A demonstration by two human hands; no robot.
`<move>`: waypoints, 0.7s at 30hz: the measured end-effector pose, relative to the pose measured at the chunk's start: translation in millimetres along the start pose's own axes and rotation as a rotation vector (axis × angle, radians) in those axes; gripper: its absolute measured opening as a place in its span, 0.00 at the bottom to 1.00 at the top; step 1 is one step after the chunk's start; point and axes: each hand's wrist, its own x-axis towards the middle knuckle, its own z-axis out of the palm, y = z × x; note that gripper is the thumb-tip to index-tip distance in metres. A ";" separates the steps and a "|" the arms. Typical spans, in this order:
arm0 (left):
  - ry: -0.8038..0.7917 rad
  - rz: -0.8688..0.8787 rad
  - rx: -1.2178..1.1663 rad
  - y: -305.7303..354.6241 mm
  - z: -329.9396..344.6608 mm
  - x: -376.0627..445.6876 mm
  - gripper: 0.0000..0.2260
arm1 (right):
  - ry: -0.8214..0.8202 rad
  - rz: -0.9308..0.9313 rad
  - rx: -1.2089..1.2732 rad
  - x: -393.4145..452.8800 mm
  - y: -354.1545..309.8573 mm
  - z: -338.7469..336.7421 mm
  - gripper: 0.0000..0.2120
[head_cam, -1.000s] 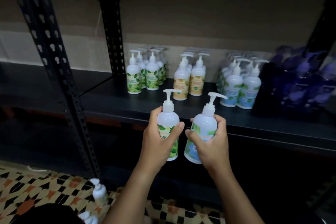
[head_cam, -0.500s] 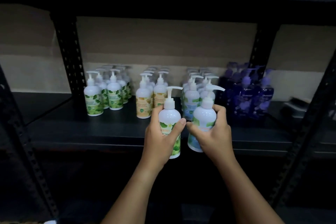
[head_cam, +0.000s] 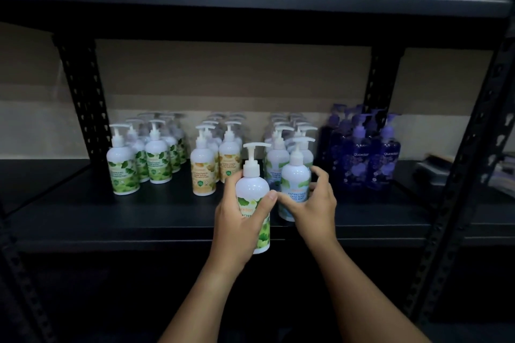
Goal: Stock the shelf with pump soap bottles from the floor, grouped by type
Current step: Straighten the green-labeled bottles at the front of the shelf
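The right hand (head_cam: 312, 203), which a moment ago was carrying the blue-label bottle (head_cam: 295, 184) clear of the shelf (head_cam: 111, 220), is now setting it down at the front of the blue-label row (head_cam: 287, 145), fingers loosening around it though still touching, so that bottle is looking nearly placed. The left hand (head_cam: 239, 220) is still gripping the green-leaf bottle (head_cam: 253, 200), holding it upright just before the shelf edge, well right of the green-leaf group (head_cam: 145, 159) where it is probably belonging.
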 end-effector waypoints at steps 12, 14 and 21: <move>0.004 0.022 0.015 0.1 -5.1 5.0 0.16 | 0.105 0.112 -0.098 15.4 4.9 26.7 0.37; 0.005 0.026 0.013 1.0 -6.1 6.0 0.16 | 0.106 0.120 -0.134 15.3 3.4 28.2 0.37; -0.001 0.029 0.023 0.4 -9.5 5.4 0.17 | 0.096 0.154 -0.214 14.8 -1.0 29.6 0.34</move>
